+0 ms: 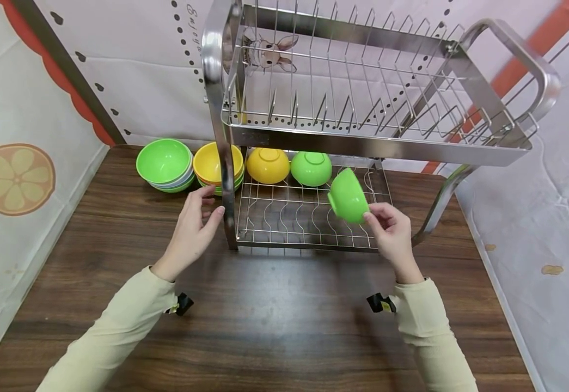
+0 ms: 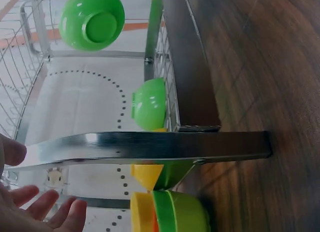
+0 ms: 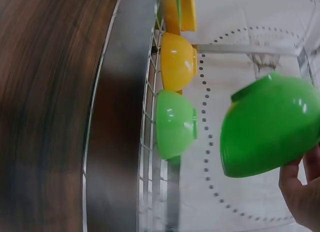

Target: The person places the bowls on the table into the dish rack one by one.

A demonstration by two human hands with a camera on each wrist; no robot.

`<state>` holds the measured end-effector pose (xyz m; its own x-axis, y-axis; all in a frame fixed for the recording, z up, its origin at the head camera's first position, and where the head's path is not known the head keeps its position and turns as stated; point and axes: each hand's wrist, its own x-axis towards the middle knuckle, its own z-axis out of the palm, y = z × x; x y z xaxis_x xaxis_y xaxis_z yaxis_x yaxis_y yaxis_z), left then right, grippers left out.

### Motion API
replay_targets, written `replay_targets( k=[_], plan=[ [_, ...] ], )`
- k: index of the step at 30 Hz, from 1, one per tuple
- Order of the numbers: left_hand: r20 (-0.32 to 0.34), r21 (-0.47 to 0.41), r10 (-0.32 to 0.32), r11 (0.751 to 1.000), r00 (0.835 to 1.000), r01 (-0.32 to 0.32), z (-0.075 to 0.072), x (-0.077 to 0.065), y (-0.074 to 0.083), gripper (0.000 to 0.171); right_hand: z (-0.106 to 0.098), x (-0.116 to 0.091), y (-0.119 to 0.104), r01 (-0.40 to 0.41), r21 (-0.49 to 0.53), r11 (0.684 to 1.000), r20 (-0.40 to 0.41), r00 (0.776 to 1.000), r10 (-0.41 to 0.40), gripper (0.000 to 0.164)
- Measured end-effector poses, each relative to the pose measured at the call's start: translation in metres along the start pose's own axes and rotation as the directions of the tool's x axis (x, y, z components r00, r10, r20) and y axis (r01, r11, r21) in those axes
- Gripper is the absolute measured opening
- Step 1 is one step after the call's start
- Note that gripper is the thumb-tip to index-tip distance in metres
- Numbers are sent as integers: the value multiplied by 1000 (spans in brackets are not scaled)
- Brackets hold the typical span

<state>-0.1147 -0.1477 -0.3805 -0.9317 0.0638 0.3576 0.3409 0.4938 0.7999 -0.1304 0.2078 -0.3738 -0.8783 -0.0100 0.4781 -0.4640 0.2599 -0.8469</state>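
My right hand (image 1: 393, 235) pinches a green bowl (image 1: 348, 197) by its rim, holding it tilted over the right part of the rack's lower shelf (image 1: 284, 218). Upside down at the back of that shelf sit a yellow bowl (image 1: 268, 165) and, to its right, another green bowl (image 1: 311, 169). My left hand (image 1: 190, 231) holds nothing; its fingers are spread loosely beside the rack's left post (image 1: 226, 185), just in front of a stack topped by a yellow bowl (image 1: 214, 163). Left of that stands a second stack with a green bowl (image 1: 164, 161) on top.
A metal dish rack (image 1: 382, 147) with a wire upper tier (image 1: 353, 81) overhangs the lower shelf. Its right leg (image 1: 443, 204) stands close to my right hand. Brown wood table (image 1: 274, 316) stretches in front, with white patterned sheets (image 1: 157, 81) behind and at both sides.
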Motion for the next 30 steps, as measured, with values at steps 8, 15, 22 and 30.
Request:
replay_targets(
  k=[8, 15, 22, 30],
  plan=[
    [-23, 96, 35, 995, 999, -32, 10, -1, -6, 30, 4, 18, 16, -217, 565, 796, -169, 914, 369, 23],
    [-4, 68, -6, 998, 1000, 6, 12, 2, -8, 31, 1, 38, 27, -224, 786, 576, -157, 829, 537, 21],
    [16, -8, -67, 998, 998, 68, 12, 4, -8, 29, -4, 59, 40, -265, 921, 286, -18, 704, 710, 12],
    [13, 3, -99, 995, 995, 99, 12, 4, -8, 26, -5, 76, 64, -184, 982, -39, 146, 615, 775, 23]
  ],
)
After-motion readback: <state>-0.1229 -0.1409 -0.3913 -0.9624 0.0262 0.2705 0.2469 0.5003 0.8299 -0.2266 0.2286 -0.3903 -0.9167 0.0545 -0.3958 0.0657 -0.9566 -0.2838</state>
